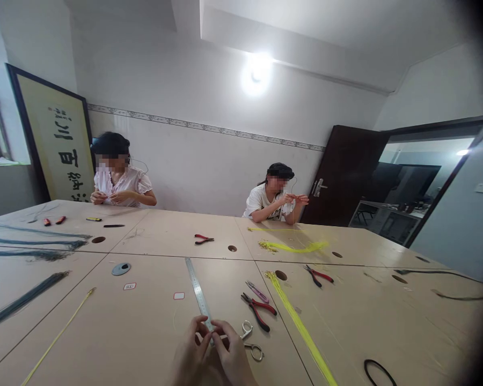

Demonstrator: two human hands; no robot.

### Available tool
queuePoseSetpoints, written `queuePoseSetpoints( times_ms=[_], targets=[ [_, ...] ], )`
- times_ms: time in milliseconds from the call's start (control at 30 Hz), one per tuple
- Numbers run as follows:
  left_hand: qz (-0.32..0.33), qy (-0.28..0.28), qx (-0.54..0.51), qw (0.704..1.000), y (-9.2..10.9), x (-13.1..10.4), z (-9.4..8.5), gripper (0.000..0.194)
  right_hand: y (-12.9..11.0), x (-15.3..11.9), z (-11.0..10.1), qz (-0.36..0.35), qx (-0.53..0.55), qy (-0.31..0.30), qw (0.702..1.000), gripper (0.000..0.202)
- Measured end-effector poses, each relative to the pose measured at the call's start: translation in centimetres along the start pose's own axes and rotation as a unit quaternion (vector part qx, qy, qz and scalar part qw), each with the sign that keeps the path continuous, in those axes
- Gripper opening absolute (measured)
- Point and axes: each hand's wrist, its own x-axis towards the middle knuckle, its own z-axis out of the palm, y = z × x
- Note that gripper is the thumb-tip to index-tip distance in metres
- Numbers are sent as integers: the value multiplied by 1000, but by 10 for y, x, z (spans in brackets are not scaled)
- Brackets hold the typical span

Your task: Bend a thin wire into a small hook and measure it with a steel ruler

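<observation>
My left hand [196, 343] and my right hand [231, 348] meet at the near edge of the table, thumbs and fingertips pinched close together. Whatever sits between the fingertips is too small to make out. Under them lies a metal ruler [197, 287], its near end partly covered by my fingers. Scissors with ring handles [247, 328] lie beside my right hand, their blades hidden by it. Just beyond are red-handled pliers [260, 312] and a pink-handled snipping tool [257, 292]. A thin pale strand [174, 320] curves on the table left of the ruler.
A bundle of yellow strands [301, 327] runs along the right; dark strands [24, 300] lie left. A grey disc [121, 269], more pliers [204, 239] and a black ring [379, 372] rest on the table [145, 332]. Two people sit across, their hands raised.
</observation>
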Motion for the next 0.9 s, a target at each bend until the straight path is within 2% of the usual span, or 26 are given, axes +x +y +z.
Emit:
queuePoseSetpoints(
  times_ms=[100,300,433,567,800,900],
  targets=[
    [29,-22,39,999,-3,1,-6,31,6,-2,0,-19,-27,1,999,27],
    [91,-45,112,989,2,-2,-25,31,24,-7,3,-27,-113,61,991,23],
    [122,-77,138,980,9,-9,-38,28,18,-10,5,-98,-128,11,987,17],
    [139,-82,148,976,12,-15,-43,24,7,-11,5,-143,-136,-21,980,15],
    [135,-25,147,980,13,-14,-38,22,-4,-9,7,-215,-179,19,960,21],
    [130,17,135,982,15,-11,-40,23,-27,16,-6,-262,-205,47,942,28]
  ],
)
